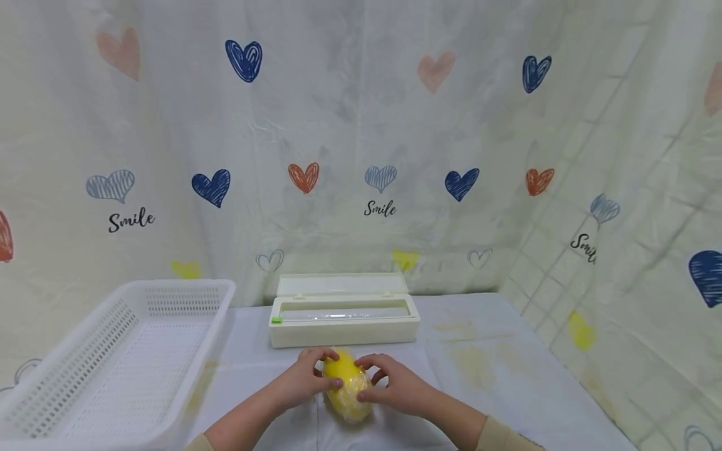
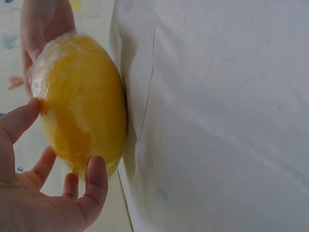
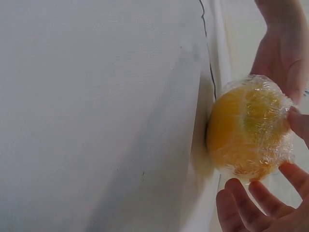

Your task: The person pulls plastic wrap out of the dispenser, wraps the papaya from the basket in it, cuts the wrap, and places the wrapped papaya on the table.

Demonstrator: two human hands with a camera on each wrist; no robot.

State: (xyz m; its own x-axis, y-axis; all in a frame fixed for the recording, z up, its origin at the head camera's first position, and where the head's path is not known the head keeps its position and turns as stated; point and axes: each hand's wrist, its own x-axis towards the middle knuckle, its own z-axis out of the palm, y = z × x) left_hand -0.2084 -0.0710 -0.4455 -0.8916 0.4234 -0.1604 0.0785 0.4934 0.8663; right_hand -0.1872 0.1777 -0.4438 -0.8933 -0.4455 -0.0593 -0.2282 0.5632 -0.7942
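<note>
An oval yellow melon [image 1: 351, 407] wrapped in crinkled clear cling film rests on the white cloth in front of me. My left hand [image 1: 301, 380] holds its left side, thumb and fingertips touching the film. From the other side my right hand [image 1: 399, 386] holds it too, with bent fingers and thumb against the wrap. The left wrist view has the melon [image 2: 89, 96] smooth and deep yellow under the film. Bunched, wrinkled film covers much of the melon [image 3: 256, 125] in the right wrist view.
Behind the melon stands a white cling film dispenser [image 1: 345, 333], lid raised, a roll inside and a green tab at its left. A white perforated basket [image 1: 194, 369] sits to the left. The white tablecloth [image 1: 479, 388] reaches a heart-printed curtain [image 1: 338, 125] at the back and right.
</note>
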